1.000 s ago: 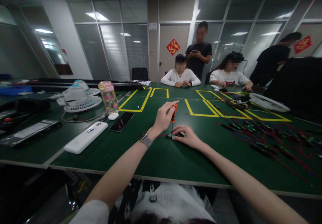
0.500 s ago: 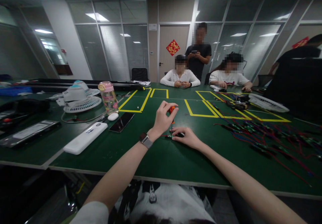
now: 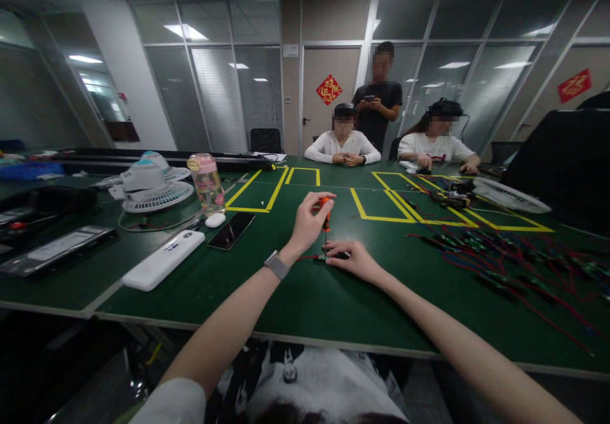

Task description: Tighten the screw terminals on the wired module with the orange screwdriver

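Observation:
My left hand (image 3: 309, 222) is closed around the orange handle of a screwdriver (image 3: 326, 215), thumb and fingers at its top. The screwdriver stands upright, its thin shaft pointing down at a small circuit board (image 3: 321, 257) on the green table (image 3: 267, 309). Whether the tip sits in a screw is too small to tell. From the right, my right hand (image 3: 355, 260) pinches the board's right end between thumb and fingers, near a black part. A red wire (image 3: 307, 258) runs out from the board's left side, below my left wrist.
Left of my hands lie a dark phone (image 3: 232, 231), a white earbud case (image 3: 215, 220) and a long white device (image 3: 164, 260). Beyond them stand a pink-lidded bottle (image 3: 206, 184) and a fan (image 3: 157, 189). Tangled wired boards (image 3: 495, 255) cover the right. People sit opposite.
My left hand has turned slightly at the wrist, so the watch face shows less. My right hand and the board stay put. At far right, a dark-clothed person has shifted lower, uncovering a red sign.

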`<state>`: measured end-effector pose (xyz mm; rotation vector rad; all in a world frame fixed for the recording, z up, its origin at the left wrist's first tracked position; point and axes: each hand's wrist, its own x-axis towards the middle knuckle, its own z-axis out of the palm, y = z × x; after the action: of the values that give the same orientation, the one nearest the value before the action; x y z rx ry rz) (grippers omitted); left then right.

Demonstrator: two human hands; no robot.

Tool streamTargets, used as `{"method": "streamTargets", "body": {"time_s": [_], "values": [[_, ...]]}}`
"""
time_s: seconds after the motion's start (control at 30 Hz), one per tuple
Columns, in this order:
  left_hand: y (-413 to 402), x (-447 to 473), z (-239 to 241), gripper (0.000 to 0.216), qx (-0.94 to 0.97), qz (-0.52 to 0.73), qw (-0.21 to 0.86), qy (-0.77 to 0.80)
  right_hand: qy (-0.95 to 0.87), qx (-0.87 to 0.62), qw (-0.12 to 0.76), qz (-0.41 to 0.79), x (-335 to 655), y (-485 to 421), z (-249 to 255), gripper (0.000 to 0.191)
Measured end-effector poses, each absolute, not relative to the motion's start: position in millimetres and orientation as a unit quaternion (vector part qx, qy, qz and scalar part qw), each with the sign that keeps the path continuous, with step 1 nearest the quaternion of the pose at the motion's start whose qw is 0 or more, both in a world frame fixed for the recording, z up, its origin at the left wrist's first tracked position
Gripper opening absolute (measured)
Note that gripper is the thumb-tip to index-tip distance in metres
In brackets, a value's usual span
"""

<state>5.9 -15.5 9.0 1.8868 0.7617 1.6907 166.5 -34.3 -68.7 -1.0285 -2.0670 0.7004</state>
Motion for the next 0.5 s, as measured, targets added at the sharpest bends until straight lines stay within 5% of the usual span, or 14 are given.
{"method": "streamTargets", "body": {"time_s": [0.5], "values": [[-15.9,1.3,17.3,0.03,0.7,0.566,0.368,0.232,-0.81,-0.402,0.338,0.262,167.1,-35.4,-67.0,0.023]]}}
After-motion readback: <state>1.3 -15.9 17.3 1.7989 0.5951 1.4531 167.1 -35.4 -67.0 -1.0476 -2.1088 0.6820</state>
